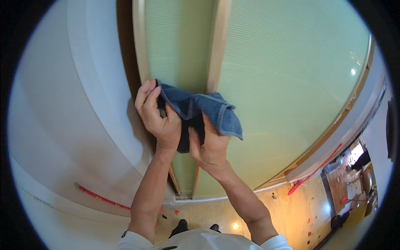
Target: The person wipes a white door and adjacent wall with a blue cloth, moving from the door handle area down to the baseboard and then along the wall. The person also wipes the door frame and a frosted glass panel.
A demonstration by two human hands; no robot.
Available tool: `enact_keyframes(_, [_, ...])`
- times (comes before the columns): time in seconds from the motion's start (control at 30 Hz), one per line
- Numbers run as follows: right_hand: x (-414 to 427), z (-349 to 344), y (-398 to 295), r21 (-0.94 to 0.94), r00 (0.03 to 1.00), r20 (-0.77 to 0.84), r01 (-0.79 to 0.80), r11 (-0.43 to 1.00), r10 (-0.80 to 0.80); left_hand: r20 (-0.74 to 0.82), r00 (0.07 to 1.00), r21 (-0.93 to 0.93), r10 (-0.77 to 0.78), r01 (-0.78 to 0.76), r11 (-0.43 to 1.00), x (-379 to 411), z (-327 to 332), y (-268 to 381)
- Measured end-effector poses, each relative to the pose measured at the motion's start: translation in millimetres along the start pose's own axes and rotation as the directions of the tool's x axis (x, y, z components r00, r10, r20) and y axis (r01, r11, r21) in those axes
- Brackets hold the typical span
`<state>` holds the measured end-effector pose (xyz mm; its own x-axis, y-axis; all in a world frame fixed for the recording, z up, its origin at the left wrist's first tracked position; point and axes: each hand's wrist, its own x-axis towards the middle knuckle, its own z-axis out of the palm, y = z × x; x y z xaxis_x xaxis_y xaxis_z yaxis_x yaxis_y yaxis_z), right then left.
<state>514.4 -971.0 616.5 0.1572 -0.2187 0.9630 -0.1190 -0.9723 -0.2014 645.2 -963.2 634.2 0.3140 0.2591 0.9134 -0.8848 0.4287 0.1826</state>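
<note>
A blue cloth with pale stitched edges [217, 107] is bunched between my hands in front of a sliding door. My left hand [159, 123] grips its left end, with the fingertips up by the pale left door stile [140, 47]. Farther right, my right hand [211, 145] is closed on the cloth, which drapes over its fingers. A dark fold hangs between both hands. Behind the cloth stands the middle wooden stile [219, 43], between a narrow ribbed greenish panel [178, 40] and a wide one [290, 81]. Whether the cloth touches the panels, I cannot tell.
A white wall [93, 103] runs close along the left. Low on it is a red strip [103, 197]. Small debris lies on the tan floor [281, 215]. A red-headed long-handled tool [295, 187] leans at the right, near a cluttered area [353, 184].
</note>
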Motion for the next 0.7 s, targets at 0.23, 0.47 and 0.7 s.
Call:
enact_keyframes(0.23, [7.6,-6.4,21.3,0.043,0.997,-0.042,0.06,0.997,-0.058,0.07,0.992,0.053,-0.109,0.105,0.993,-0.3,12.4,24.4])
enact_keyframes(0.47, [11.1,-27.5,29.5,-0.086,0.99,-0.134,0.024,0.996,-0.035,0.134,0.986,-0.014,-0.099,0.102,0.995,-19.1,29.7,58.1])
enact_keyframes(0.7, [2.6,-34.1,44.9,-0.059,0.992,-0.129,-0.003,0.998,-0.005,0.169,0.959,-0.026,-0.227,0.234,0.972,-31.9,24.9,52.4])
